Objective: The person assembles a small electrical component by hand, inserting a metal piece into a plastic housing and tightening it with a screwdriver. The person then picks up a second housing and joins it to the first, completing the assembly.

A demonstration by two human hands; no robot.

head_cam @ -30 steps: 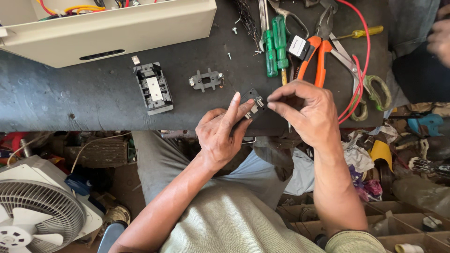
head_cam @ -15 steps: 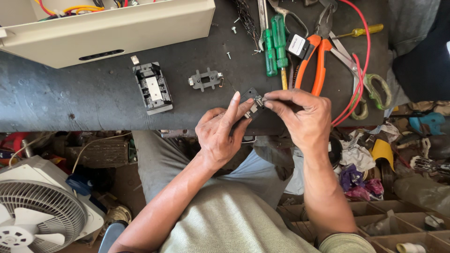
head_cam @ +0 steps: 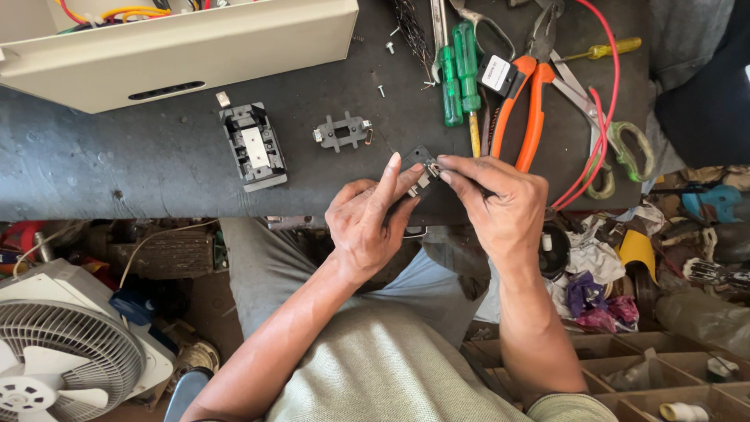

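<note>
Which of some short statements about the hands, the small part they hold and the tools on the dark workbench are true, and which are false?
1. Both hands, the left hand and the right hand, pinch one small dark plastic part. True.
2. The orange-handled pliers are in the right hand. False: they lie on the dark workbench, untouched.
3. Two green-handled screwdrivers lie left of the pliers. True.
4. The grey rectangular switch block rests on the person's lap. False: it sits on the workbench, below the cream metal casing.
5. A white fan stands at lower left. True.
</note>
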